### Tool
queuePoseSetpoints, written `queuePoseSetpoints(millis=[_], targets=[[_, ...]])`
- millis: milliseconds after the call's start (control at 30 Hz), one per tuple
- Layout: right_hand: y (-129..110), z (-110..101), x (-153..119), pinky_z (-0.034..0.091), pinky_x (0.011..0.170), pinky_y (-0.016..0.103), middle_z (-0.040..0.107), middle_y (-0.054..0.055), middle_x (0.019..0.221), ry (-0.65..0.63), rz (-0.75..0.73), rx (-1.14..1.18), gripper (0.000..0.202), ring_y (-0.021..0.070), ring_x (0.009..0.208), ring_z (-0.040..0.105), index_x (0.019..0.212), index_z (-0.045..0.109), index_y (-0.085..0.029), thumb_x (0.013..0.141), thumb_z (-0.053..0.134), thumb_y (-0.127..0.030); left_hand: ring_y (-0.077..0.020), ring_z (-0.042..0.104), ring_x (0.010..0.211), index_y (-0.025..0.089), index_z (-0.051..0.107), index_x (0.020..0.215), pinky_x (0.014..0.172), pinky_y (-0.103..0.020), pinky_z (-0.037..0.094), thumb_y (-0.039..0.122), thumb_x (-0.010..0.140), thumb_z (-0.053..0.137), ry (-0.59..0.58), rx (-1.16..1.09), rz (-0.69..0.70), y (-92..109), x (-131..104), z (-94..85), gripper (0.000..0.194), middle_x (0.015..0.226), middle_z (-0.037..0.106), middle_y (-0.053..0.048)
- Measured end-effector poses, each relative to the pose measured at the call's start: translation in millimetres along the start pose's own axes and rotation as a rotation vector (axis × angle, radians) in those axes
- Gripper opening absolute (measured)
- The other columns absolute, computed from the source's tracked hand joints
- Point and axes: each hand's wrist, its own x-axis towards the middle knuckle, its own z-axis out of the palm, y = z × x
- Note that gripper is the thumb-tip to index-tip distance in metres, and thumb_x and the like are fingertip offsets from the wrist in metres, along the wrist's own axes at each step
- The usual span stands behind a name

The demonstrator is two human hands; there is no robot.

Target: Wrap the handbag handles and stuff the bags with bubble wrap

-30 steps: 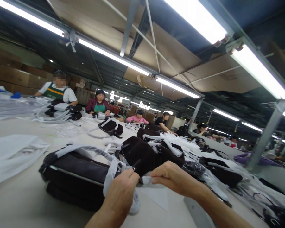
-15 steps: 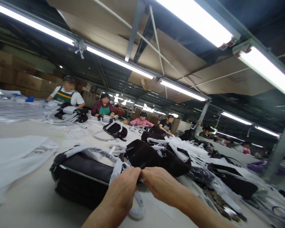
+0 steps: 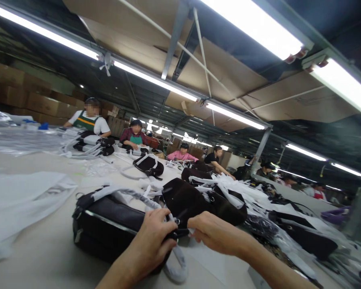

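A black handbag [image 3: 108, 228] with a light metallic-looking zip line along its top edge lies on the pale table in front of me. Its handle [image 3: 129, 190] is wrapped in white paper or foam. My left hand [image 3: 156, 233] grips the bag's right end, thumb and fingers closed near a small metal ring. From there a short dark strap [image 3: 182, 232] runs across to my right hand [image 3: 213, 233], whose curled fingers pinch its end along with a whitish scrap. Below my left hand hangs a white-wrapped strap loop [image 3: 177, 265]. My fingers partly hide the join.
Several more dark bags [image 3: 183, 200] with white wrapping crowd the table just beyond and right. A white sheet [image 3: 24, 204] lies at left, and clear plastic [image 3: 27, 138] behind it. Co-workers [image 3: 92, 118] sit along the far side; cardboard boxes [image 3: 42, 102] are stacked behind.
My hands were together at the bag's end and have moved apart. The right one has shifted right, drawing the dark strap into view. A far co-worker's arm has reached out.
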Motion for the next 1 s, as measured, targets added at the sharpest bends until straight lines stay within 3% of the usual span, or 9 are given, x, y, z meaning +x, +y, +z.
queuePoseSetpoints(millis=[133,300,367,500,600,667,800,900,1000], targets=[[0.2,-0.5,-0.4,0.036,0.060,0.023,0.071,0.005,0.072,-0.023,0.010,-0.001,0.014,0.0158,0.070,0.065,0.078,0.066,-0.016,0.086,0.055,-0.011,-0.0275,0.044,0.125,0.026,0.065,0.114,0.108,-0.044,0.034,0.011,0.083,0.067,-0.082,-0.002,0.084,-8.5,2.6,-4.6,0.034,0.136,0.052,-0.007],[-14.4,2.8,16.2,0.041,0.061,0.024,0.071,0.004,0.070,-0.052,0.041,-0.014,0.011,0.0180,0.070,0.067,0.079,0.063,-0.016,0.083,0.054,-0.010,-0.0256,0.047,0.117,0.020,0.063,0.109,0.105,-0.042,0.037,0.009,0.084,0.065,-0.070,0.006,0.111,-12.8,6.8,-1.0,0.028,0.126,0.057,-0.006],[-20.1,5.7,27.5,0.044,0.059,0.023,0.070,0.003,0.068,-0.080,0.064,0.125,0.011,0.0173,0.066,0.068,0.083,0.060,-0.016,0.079,0.054,-0.008,-0.0241,0.050,0.113,0.019,0.060,0.108,0.103,-0.040,0.039,0.010,0.083,0.067,-0.049,-0.059,0.082,-15.9,8.0,1.8,0.027,0.121,0.059,-0.006],[-17.2,9.8,50.9,0.048,0.051,0.022,0.068,-0.003,0.065,-0.193,0.221,0.624,0.031,0.0168,0.056,0.067,0.104,0.051,-0.017,0.075,0.058,-0.012,-0.0237,0.053,0.109,0.020,0.054,0.114,0.098,-0.039,0.043,0.011,0.078,0.072,0.090,-0.177,0.081,-26.0,10.9,7.9,0.042,0.115,0.059,-0.006],[-5.1,10.3,64.7,0.049,0.051,0.023,0.063,-0.006,0.059,-0.324,0.248,0.853,0.022,0.0151,0.052,0.064,0.097,0.055,-0.018,0.076,0.061,-0.017,-0.0249,0.053,0.111,0.023,0.052,0.121,0.096,-0.040,0.044,0.009,0.077,0.073,0.136,-0.164,0.133,-29.5,12.5,11.6,0.051,0.120,0.058,-0.007],[2.0,9.8,71.2,0.046,0.049,0.020,0.061,-0.007,0.061,-0.354,0.235,0.841,0.024,0.0128,0.053,0.060,0.094,0.058,-0.018,0.072,0.067,-0.019,-0.0253,0.053,0.111,0.023,0.059,0.113,0.095,-0.039,0.044,0.012,0.079,0.072,0.122,-0.137,0.154,-28.2,12.4,11.9,0.038,0.122,0.058,-0.007],[8.8,8.8,73.9,0.036,0.042,0.015,0.054,-0.012,0.068,-0.327,0.181,0.846,0.060,0.0071,0.052,0.050,0.107,0.054,-0.021,0.055,0.086,-0.023,-0.0232,0.052,0.106,0.021,0.065,0.095,0.093,-0.037,0.040,0.014,0.086,0.066,0.070,-0.095,0.169,-21.6,11.3,8.0,0.012,0.113,0.063,-0.004],[13.5,10.1,65.2,0.038,0.044,0.017,0.055,-0.011,0.070,-0.416,0.154,1.013,0.067,0.0073,0.049,0.051,0.120,0.051,-0.023,0.063,0.083,-0.034,-0.0213,0.051,0.102,0.021,0.061,0.086,0.091,-0.035,0.039,0.007,0.083,0.063,0.031,-0.098,0.170,-17.5,11.1,3.7,0.014,0.101,0.065,0.000],[21.8,14.1,55.5,0.050,0.057,0.022,0.067,-0.003,0.080,-0.426,0.094,0.962,0.058,0.0124,0.061,0.063,0.134,0.048,-0.023,0.081,0.067,-0.038,-0.0200,0.050,0.101,0.021,0.057,0.084,0.093,-0.033,0.038,0.003,0.083,0.061,-0.002,-0.124,0.194,-15.4,5.1,-3.1,0.018,0.097,0.064,0.001]])
